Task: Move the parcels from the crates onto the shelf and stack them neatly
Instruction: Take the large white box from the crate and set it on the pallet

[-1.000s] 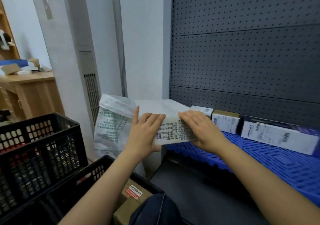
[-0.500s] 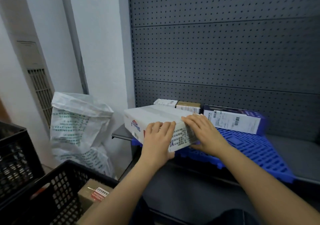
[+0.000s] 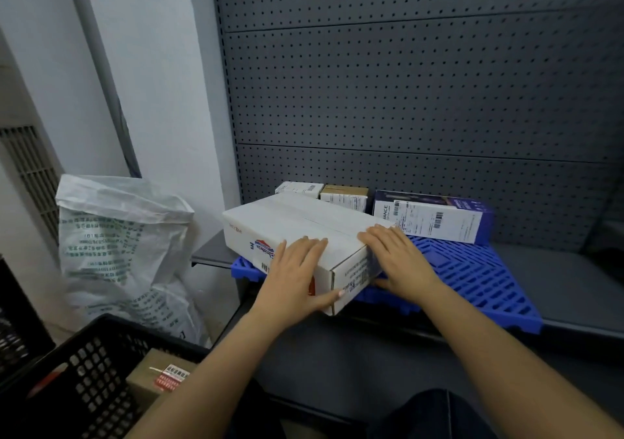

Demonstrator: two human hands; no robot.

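A long white parcel box (image 3: 297, 225) rests at an angle on the blue plastic grid mat (image 3: 472, 276) of the grey shelf (image 3: 557, 279), its near corner jutting past the mat's front edge. My left hand (image 3: 293, 269) grips its near-left side. My right hand (image 3: 395, 256) holds the near-right end, fingers over the top edge. Behind it, against the pegboard, stand a small white box (image 3: 299, 188), a brown-topped box (image 3: 344, 197) and a purple box with shipping labels (image 3: 435, 217). A black crate (image 3: 87, 381) at the lower left holds a brown parcel (image 3: 158, 376).
A white woven sack (image 3: 121, 246) leans against the wall left of the shelf. A second black crate (image 3: 13, 317) shows at the far left edge. The grey pegboard (image 3: 405, 100) backs the shelf. My dark trouser knee (image 3: 435, 415) is at the bottom.
The white box has travelled right and forward from in front of the sack onto the blue mat, both hands still on it. The view has swung right toward the shelf.
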